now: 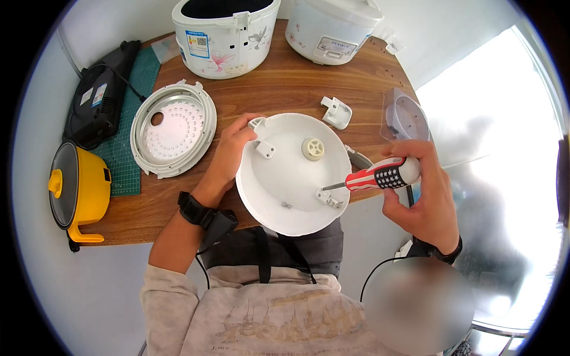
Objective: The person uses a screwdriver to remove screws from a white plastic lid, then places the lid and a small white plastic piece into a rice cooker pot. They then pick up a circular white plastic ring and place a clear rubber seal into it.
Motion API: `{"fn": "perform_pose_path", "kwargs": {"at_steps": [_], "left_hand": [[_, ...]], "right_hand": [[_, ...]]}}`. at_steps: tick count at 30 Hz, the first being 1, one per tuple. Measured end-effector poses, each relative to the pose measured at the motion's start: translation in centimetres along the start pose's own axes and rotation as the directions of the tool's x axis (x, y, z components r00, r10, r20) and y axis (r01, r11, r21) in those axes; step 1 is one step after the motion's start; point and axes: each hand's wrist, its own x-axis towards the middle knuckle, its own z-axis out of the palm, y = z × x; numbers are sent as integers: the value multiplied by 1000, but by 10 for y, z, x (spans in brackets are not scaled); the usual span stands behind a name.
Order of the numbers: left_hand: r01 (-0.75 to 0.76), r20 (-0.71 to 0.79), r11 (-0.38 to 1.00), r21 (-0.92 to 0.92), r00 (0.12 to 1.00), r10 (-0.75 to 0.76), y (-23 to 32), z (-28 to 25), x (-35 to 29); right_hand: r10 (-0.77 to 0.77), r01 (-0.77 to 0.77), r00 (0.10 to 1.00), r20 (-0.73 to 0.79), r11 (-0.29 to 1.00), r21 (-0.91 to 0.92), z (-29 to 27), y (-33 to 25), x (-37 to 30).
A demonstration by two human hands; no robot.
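Note:
My left hand [233, 148] grips the far left rim of a white rice cooker lid shell [285, 178], its fingers partly behind the edge. The shell is tilted with its hollow inside toward me. A screwdriver [383, 175] with a red, white and black star-patterned handle is held in my right hand [424, 199]. Its tip meets a small white bracket [328, 197] at the shell's right side. A round cream valve piece [313, 149] sits inside the shell, and small loose metal bits, apparently screws [286, 205], lie near its lower wall.
Left of the shell lies a round inner lid plate [173, 129] on the wooden table [261, 89]. A white latch piece [336, 113] and a clear container [405, 115] are to the right. Two rice cookers [228, 44] stand behind; a yellow pot [80, 187] is at far left.

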Motion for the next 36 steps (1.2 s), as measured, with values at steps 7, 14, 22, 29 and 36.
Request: {"fn": "perform_pose_path", "kwargs": {"at_steps": [7, 14, 22, 29, 36], "left_hand": [[-8, 6, 999, -31, 1000, 8, -2, -4, -1], [11, 4, 999, -53, 1000, -11, 1, 2, -1], [-7, -13, 1000, -31, 1000, 6, 1, 0, -2], [4, -9, 999, -40, 1000, -4, 1, 2, -1], [8, -9, 999, -40, 1000, -8, 3, 1, -3]], "right_hand": [[243, -230, 961, 134, 968, -102, -6, -11, 0], [-72, 72, 997, -17, 997, 5, 5, -4, 3], [459, -453, 882, 110, 888, -75, -9, -15, 6], [-7, 6, 1000, 30, 998, 56, 0, 0, -3], [200, -200, 978, 56, 980, -11, -2, -6, -4]]}}
